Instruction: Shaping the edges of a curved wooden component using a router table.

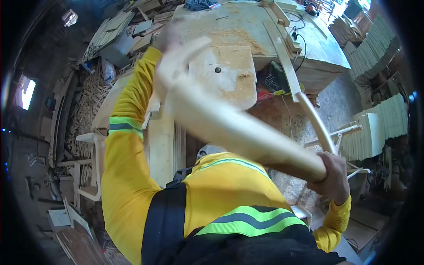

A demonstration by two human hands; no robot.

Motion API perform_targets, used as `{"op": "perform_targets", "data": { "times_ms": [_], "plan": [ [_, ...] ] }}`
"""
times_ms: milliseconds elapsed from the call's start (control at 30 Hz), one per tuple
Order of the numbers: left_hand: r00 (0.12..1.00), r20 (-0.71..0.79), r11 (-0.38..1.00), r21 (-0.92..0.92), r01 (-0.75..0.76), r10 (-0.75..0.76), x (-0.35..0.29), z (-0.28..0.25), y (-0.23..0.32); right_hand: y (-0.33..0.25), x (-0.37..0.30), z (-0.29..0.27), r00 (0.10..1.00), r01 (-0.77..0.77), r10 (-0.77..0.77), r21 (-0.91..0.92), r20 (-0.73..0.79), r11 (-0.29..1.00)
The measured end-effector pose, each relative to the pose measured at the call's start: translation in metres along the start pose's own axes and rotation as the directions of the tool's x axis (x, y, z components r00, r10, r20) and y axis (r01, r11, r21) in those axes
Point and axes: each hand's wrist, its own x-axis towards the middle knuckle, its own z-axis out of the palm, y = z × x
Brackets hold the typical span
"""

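Note:
A long, pale, forked wooden piece (247, 128) is held slantwise across the front of my body, smeared by motion. My right hand (333, 176) is wrapped round its lower right end. By the forked upper left end is my left hand (168, 40), too blurred to show its fingers or whether it touches the wood. Beneath the piece lies a light board with rounded corners (240, 95), which has a dark round knob or hole (217, 70) and some sawdust on it.
Sawdust is scattered on the workbench (198, 20) ahead, with long wooden strips (280, 57) and a black cable (302, 42) at its right. Wood shavings (88, 101) heap up on the left beside a wooden frame (95, 168). Stacked slats (373, 128) stand at right.

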Motion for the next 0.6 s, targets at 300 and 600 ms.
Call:
{"op": "perform_targets", "data": {
  "times_ms": [300, 600],
  "plan": [
    [0.831, -0.272, 0.848, 0.083, 0.523, -0.485, -0.05, 0.074, -0.209, 0.032, 0.056, 0.122, 0.96, 0.005, 0.079, -0.301, 0.267, 0.954],
    [0.793, -0.469, 0.804, 0.246, 0.541, -0.389, -0.11, 0.108, -0.38, 0.165, 0.053, 0.291, 0.793, 0.038, 0.236, -0.431, 0.562, 0.902]
  ]
}}
